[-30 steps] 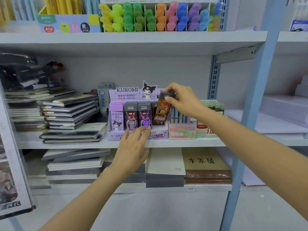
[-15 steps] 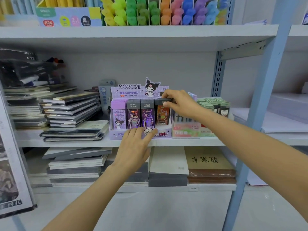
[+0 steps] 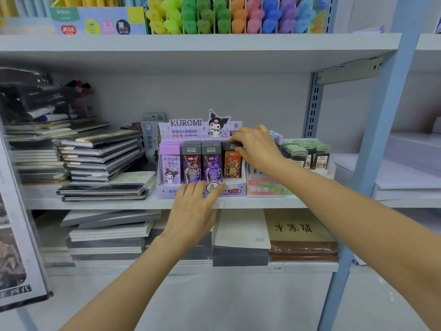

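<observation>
The right hand (image 3: 260, 149) reaches in from the right with its fingers curled over the dark top edge of the orange lead-refill pack (image 3: 232, 164), pinching it between fingertips and thumb. The pack stands upright directly under and just left of that hand, in the rightmost slot of the Kuromi display box (image 3: 186, 130), with its lower end down behind the box's front wall. The left hand (image 3: 193, 211) lies lower and to the left, palm down, its fingers straight and spread. Their tips press against the front wall of the same box, just below the middle slots, and grip nothing. Beside the orange pack, to its left and touching it, stand two purple Ultraman packs (image 3: 201, 163), and beyond them a lilac Kuromi pack (image 3: 170, 167) fills the leftmost slot. The box sits on the middle shelf (image 3: 119, 203). Just to the box's right is a pink box (image 3: 265, 187), partly hidden by the right forearm, and beyond it are green-capped refill packs (image 3: 307, 151). Well to the left lie stacked notebooks (image 3: 102, 154), and on the shelf above stand rows of coloured highlighters (image 3: 226, 17).
</observation>
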`<act>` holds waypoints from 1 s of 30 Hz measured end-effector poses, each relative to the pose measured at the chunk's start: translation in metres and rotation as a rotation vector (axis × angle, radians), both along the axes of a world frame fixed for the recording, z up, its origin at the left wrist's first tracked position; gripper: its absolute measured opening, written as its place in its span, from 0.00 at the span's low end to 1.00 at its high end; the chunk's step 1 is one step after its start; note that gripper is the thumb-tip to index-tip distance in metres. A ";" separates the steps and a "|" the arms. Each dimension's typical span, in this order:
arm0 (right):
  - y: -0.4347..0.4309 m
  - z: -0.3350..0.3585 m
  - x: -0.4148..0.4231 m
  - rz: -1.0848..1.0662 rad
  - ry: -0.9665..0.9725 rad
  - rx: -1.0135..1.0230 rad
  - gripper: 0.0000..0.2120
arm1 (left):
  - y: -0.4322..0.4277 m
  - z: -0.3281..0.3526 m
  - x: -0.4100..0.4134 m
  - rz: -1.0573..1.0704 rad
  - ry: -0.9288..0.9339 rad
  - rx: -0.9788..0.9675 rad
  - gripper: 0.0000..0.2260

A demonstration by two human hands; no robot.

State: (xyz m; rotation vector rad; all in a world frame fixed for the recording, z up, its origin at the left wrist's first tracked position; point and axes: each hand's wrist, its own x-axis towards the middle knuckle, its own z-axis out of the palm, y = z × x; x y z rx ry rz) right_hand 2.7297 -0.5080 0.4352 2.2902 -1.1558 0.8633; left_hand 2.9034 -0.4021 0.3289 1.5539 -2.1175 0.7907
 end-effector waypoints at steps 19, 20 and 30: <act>0.091 -0.314 -0.019 0.336 0.025 1.000 0.07 | 0.060 -0.255 -0.006 -0.060 0.296 0.668 0.15; 0.093 -0.345 -0.023 0.310 0.054 1.096 0.07 | 0.069 -0.280 -0.005 -0.041 0.328 0.743 0.15; 0.159 -0.562 -0.027 0.078 0.193 1.567 0.18 | 0.136 -0.415 0.015 0.144 0.189 1.088 0.27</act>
